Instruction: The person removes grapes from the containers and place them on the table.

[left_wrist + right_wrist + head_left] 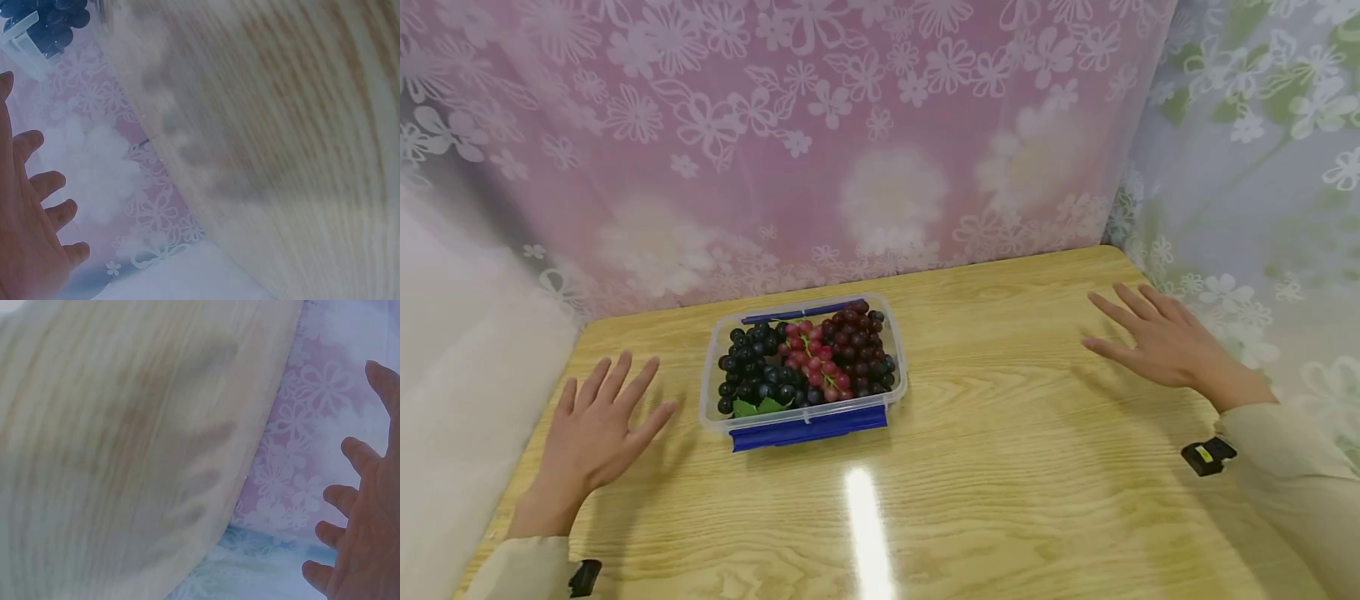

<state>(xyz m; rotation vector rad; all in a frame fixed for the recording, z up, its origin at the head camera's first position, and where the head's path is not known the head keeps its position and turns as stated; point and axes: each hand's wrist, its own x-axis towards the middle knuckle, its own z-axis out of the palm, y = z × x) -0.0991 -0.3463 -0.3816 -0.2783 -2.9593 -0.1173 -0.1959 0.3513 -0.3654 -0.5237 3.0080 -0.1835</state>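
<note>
A clear plastic box [709, 392] with blue clips stands near the back middle of the wooden table [1000, 467]. It holds dark grapes [752, 371], red grapes [816, 362] and purple grapes [857, 337]. My left hand [598, 425] hovers just above the table left of the box, fingers straight and spread, holding nothing. My right hand [1157, 342] is held flat over the table's far right corner, also empty. In the left wrist view the left hand [31, 231] shows with the box corner [25, 31] beyond it. The right hand [365, 531] shows spread in the right wrist view.
A pink flowered curtain [850, 142] hangs behind the table and a pale flowered one [1262, 167] at the right. A white surface [452, 375] borders the left edge. A bright glare streak [868, 533] lies on the wood at the front.
</note>
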